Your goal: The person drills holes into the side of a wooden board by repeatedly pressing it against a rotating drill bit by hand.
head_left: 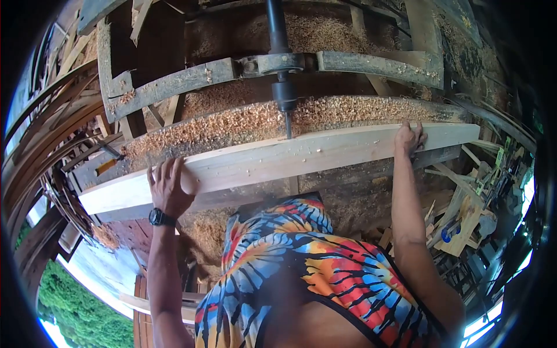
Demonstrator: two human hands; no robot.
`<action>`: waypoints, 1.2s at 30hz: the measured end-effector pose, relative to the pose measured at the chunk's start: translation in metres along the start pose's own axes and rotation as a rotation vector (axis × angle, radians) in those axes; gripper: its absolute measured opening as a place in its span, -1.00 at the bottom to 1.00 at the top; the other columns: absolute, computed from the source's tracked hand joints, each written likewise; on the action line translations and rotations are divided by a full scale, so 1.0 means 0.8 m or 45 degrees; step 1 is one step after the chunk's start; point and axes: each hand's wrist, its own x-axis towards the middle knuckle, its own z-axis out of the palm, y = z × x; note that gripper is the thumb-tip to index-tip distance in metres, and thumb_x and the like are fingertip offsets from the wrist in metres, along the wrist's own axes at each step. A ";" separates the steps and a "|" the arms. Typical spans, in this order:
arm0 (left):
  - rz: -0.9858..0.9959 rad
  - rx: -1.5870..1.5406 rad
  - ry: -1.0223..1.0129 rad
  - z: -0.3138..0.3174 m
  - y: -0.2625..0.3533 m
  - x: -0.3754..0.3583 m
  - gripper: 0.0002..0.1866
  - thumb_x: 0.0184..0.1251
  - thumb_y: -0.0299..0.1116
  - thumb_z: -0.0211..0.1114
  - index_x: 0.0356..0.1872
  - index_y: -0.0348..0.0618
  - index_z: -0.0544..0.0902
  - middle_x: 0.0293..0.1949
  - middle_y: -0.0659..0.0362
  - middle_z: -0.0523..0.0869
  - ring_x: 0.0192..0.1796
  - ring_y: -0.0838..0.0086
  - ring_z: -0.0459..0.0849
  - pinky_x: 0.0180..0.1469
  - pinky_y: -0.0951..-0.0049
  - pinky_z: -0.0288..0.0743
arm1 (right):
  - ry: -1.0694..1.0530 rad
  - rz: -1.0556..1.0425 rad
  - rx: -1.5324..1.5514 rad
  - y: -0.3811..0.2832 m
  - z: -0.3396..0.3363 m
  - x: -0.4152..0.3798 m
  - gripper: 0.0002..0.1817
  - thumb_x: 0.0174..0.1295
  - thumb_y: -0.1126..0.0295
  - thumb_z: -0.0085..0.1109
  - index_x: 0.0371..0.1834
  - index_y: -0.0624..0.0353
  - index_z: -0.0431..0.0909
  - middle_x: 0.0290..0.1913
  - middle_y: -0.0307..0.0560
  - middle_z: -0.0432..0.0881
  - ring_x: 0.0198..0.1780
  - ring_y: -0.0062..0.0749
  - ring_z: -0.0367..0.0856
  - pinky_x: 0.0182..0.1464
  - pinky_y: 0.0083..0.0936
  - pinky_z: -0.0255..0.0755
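Some of the metal bit (288, 124), its very tip, escapes me at the far edge of the long, pale, flat plank (278, 163), which lies before heaped, curly shavings (232, 123), its right part gripped by the right fingers (407, 133), its left under the spread left fingers (166, 168), whose hold I cannot tell.

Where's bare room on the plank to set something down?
Barest: the plank past the left hand outward to its end. Between it and the right hand, only scattered chips, with the drill bit at the far edge. Crowded: shavings behind.
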 end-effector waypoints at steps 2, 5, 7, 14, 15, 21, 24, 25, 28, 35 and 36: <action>0.032 0.009 0.024 -0.008 -0.007 0.022 -0.08 -0.06 -0.07 0.70 0.42 0.09 0.50 0.29 0.07 0.62 0.40 0.08 0.55 0.63 -0.26 0.05 | -0.046 0.076 0.059 -0.027 -0.018 -0.006 -0.21 0.43 -0.17 0.14 0.69 -0.20 0.30 0.77 0.10 0.01 0.79 0.01 -0.16 0.72 0.12 -0.20; 0.080 0.004 0.000 -0.025 -0.008 0.048 -0.09 -0.07 -0.13 0.70 0.40 0.05 0.51 0.28 0.02 0.62 0.38 0.06 0.54 0.60 -0.24 0.11 | -0.040 0.128 0.055 -0.035 -0.011 0.001 -0.19 0.43 -0.21 0.13 0.70 -0.23 0.26 0.78 0.10 -0.03 0.78 0.03 -0.15 0.71 0.14 -0.17; 0.080 -0.016 0.006 -0.027 -0.006 0.046 -0.11 -0.05 -0.15 0.69 0.40 0.03 0.50 0.29 0.01 0.60 0.39 0.05 0.53 0.58 -0.21 0.14 | -0.060 0.179 0.123 -0.062 -0.037 -0.020 -0.20 0.46 -0.21 0.09 0.72 -0.25 0.22 0.78 0.12 -0.01 0.79 0.10 -0.19 0.71 0.18 -0.22; 0.084 -0.018 0.119 -0.002 0.001 0.021 -0.14 0.03 -0.13 0.66 0.41 -0.05 0.49 0.27 -0.01 0.59 0.38 0.02 0.52 0.57 -0.16 0.16 | -0.028 0.085 0.172 -0.042 -0.036 -0.030 -0.14 0.45 -0.30 0.06 0.72 -0.12 0.24 0.77 0.14 0.01 0.80 0.02 -0.19 0.73 0.07 -0.30; 0.071 -0.021 0.103 -0.001 0.003 0.016 -0.14 0.04 -0.12 0.65 0.41 -0.05 0.48 0.27 -0.01 0.59 0.39 0.03 0.52 0.57 -0.16 0.16 | -0.014 0.069 0.146 -0.037 -0.034 -0.029 -0.14 0.46 -0.29 0.05 0.72 -0.11 0.24 0.77 0.14 0.03 0.80 0.02 -0.19 0.73 0.08 -0.31; 0.061 0.058 0.099 0.000 0.008 0.014 -0.17 0.01 -0.18 0.63 0.39 -0.07 0.50 0.27 0.00 0.61 0.36 0.06 0.53 0.55 -0.10 0.20 | -0.023 0.024 -0.059 -0.002 0.012 0.011 -0.16 0.45 -0.25 0.08 0.71 -0.11 0.25 0.75 0.14 0.07 0.78 0.03 -0.14 0.72 0.16 -0.32; 0.071 0.052 0.099 -0.007 0.008 0.028 -0.16 0.01 -0.20 0.63 0.40 -0.07 0.50 0.26 0.00 0.61 0.36 0.06 0.53 0.54 -0.09 0.21 | -0.011 0.039 -0.052 -0.005 0.009 0.016 -0.17 0.42 -0.23 0.14 0.70 -0.21 0.26 0.76 0.11 0.03 0.77 0.09 -0.12 0.70 0.20 -0.21; 0.077 0.044 0.091 -0.009 0.008 0.033 -0.14 -0.04 -0.23 0.65 0.40 -0.05 0.50 0.27 0.01 0.61 0.36 0.05 0.53 0.53 -0.08 0.22 | -0.027 0.130 0.032 -0.045 -0.028 -0.009 -0.17 0.41 -0.24 0.15 0.70 -0.25 0.27 0.77 0.09 0.02 0.77 0.11 -0.13 0.69 0.23 -0.17; 0.104 0.014 0.067 -0.015 0.009 0.048 -0.06 -0.19 -0.32 0.69 0.40 0.03 0.51 0.28 0.03 0.61 0.36 0.04 0.52 0.51 -0.06 0.24 | 0.004 0.191 0.095 -0.049 -0.026 -0.007 -0.18 0.39 -0.25 0.18 0.70 -0.35 0.27 0.79 0.06 -0.05 0.77 0.16 -0.15 0.66 0.30 -0.07; 0.072 0.001 0.124 -0.011 0.019 0.045 0.04 -0.33 -0.38 0.74 0.41 0.04 0.50 0.30 0.04 0.59 0.39 0.05 0.50 0.54 -0.06 0.23 | -0.011 0.099 0.065 -0.031 -0.010 0.010 -0.19 0.40 -0.22 0.18 0.70 -0.35 0.27 0.78 0.02 0.00 0.78 0.04 -0.15 0.66 0.36 -0.17; 0.078 0.004 0.123 -0.009 0.021 0.041 0.03 -0.33 -0.38 0.74 0.40 0.04 0.50 0.30 0.03 0.60 0.38 0.05 0.50 0.53 -0.06 0.24 | -0.008 0.094 0.064 -0.024 -0.008 0.014 -0.21 0.40 -0.24 0.16 0.68 -0.35 0.29 0.78 0.02 0.00 0.78 0.08 -0.16 0.66 0.35 -0.15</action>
